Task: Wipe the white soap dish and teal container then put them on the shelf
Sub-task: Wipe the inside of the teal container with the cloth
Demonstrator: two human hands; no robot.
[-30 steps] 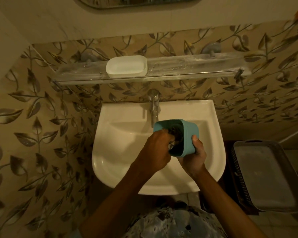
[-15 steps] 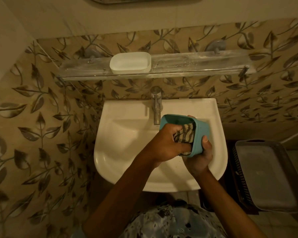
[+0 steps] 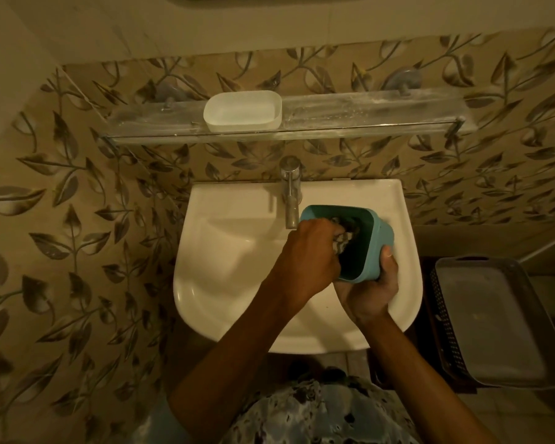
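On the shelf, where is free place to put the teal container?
The glass shelf is bare right of the white soap dish, up to its right bracket. A shorter bare stretch lies left of the dish. The teal container sits in the right hand.

From my feed I see a dim, warm-lit bathroom whose wall tiles [image 3: 77,251] carry a grey leaf-and-vine pattern, with a plain cream band of wall [image 3: 173,30] above them. A white basin [image 3: 224,267] is fixed to the wall under a chrome tap [image 3: 290,190], and a glass shelf [image 3: 365,113] runs across above it. At the right a dark perforated basket [image 3: 481,322] sits near the tiled floor [image 3: 551,408].
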